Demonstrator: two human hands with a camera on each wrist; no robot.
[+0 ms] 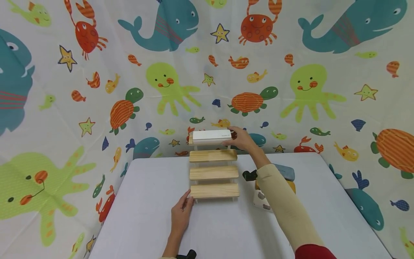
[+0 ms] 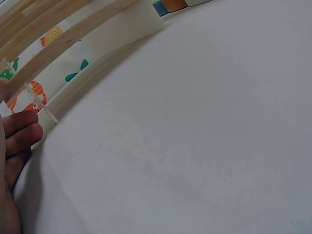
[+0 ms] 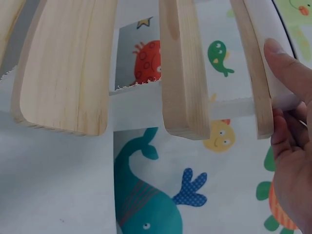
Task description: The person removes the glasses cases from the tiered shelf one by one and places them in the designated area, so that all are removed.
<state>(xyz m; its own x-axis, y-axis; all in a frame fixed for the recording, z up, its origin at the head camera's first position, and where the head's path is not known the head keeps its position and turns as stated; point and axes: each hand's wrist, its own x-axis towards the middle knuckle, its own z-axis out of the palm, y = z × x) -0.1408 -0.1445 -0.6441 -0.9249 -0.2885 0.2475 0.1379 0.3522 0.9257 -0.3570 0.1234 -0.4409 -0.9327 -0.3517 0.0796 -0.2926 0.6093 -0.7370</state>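
Observation:
A wooden four-tier step stand (image 1: 213, 172) with pale supports stands on the table. On its top tier lies a long white case (image 1: 211, 135) with small dark lettering at its right end. My right hand (image 1: 240, 138) grips that end; in the right wrist view the thumb lies along the white case (image 3: 273, 53) and the other fingers (image 3: 282, 131) bend by the end of the top board. My left hand (image 1: 181, 214) holds the left end of the lowest board (image 1: 215, 190), its bent fingers (image 2: 24, 134) showing beneath the board in the left wrist view.
Right of the stand, partly behind my right forearm, are a grey-blue item (image 1: 285, 172), a yellow item (image 1: 292, 186) and a white item with dark spots (image 1: 260, 201). A white cloth covers the table (image 1: 145, 212). A sea-animal curtain (image 1: 207, 72) hangs behind.

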